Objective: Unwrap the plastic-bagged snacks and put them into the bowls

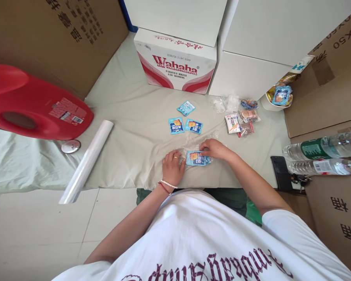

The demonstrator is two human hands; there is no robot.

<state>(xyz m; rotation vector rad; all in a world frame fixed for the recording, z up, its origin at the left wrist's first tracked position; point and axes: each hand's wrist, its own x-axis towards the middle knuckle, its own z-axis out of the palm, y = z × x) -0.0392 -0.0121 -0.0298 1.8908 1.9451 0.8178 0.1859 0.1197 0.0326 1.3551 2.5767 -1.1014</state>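
My left hand (172, 167) rests on the pale cloth (128, 128), fingers curled against the left edge of a clear plastic bag (199, 142) that holds blue snack packets (196, 158). My right hand (215, 149) pinches the bag's upper right part, fingers closed on the plastic. Three more blue snack packets (185, 120) lie loose on the cloth just beyond the bag.
A roll of clear film (87, 160) lies at the left beside a red plastic tub (26, 103). A Wahaha carton (175, 62) and white boxes stand behind. Mixed snack packets (241, 121), a white bowl (276, 102), water bottles (324, 156) and a phone (280, 171) sit right.
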